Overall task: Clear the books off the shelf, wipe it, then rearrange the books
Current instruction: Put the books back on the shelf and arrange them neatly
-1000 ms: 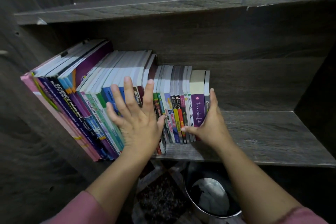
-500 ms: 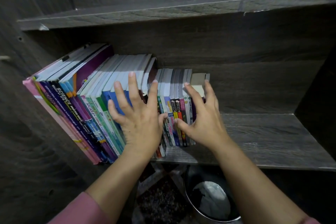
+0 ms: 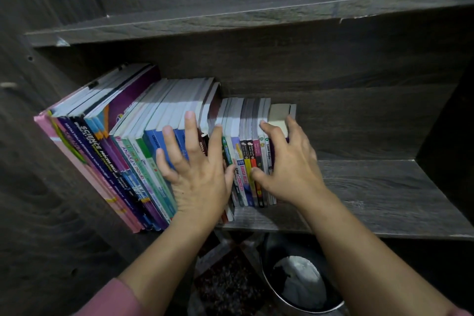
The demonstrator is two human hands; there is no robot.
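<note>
Rearranging step, prob.: left hand (image 3: 197, 177) splayed flat on tall colourful upright books (image 3: 133, 161), frame centre-left; right hand (image 3: 289, 169) curled round short paperbacks (image 3: 251, 159). Next: square up row.

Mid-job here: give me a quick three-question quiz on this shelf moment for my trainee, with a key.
1. True or false: the left hand lies spread flat on the spines of the taller books.
2. Which side of the shelf board is bare: A) left, B) right?
3. What are the fingers of the right hand curled over?

Key:
1. True.
2. B, right of the row.
3. The tops of the small books at the row's right end, thumb against their spines.
</note>
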